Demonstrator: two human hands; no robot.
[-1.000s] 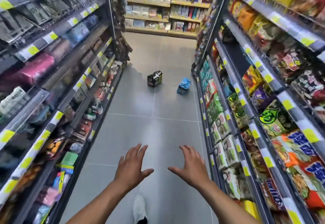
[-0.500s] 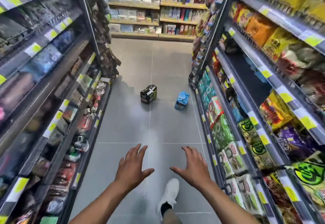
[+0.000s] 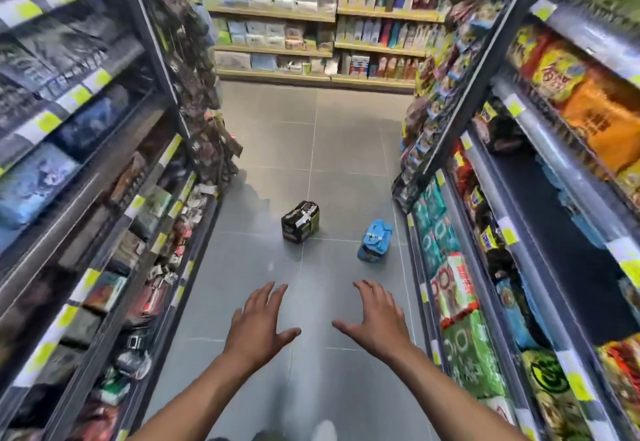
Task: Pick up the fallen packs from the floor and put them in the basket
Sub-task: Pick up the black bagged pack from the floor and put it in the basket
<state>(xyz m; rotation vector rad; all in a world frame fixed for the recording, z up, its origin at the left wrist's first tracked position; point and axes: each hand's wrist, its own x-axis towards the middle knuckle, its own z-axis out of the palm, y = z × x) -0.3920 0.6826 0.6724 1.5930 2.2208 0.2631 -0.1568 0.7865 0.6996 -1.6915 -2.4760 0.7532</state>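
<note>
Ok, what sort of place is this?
Most likely a supermarket aisle: stocked shelves either side with yellow price tags, snack bags on the right, a black pack and a blue pack lying on the tiled floor.

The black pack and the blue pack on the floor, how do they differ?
The black pack is dark with green and white print; the blue pack is light blue. The black pack sits mid-aisle; the blue pack lies closer to the right-hand shelves. The black pack looks boxier than the blue pack. Both rest on the grey floor, untouched.
</note>
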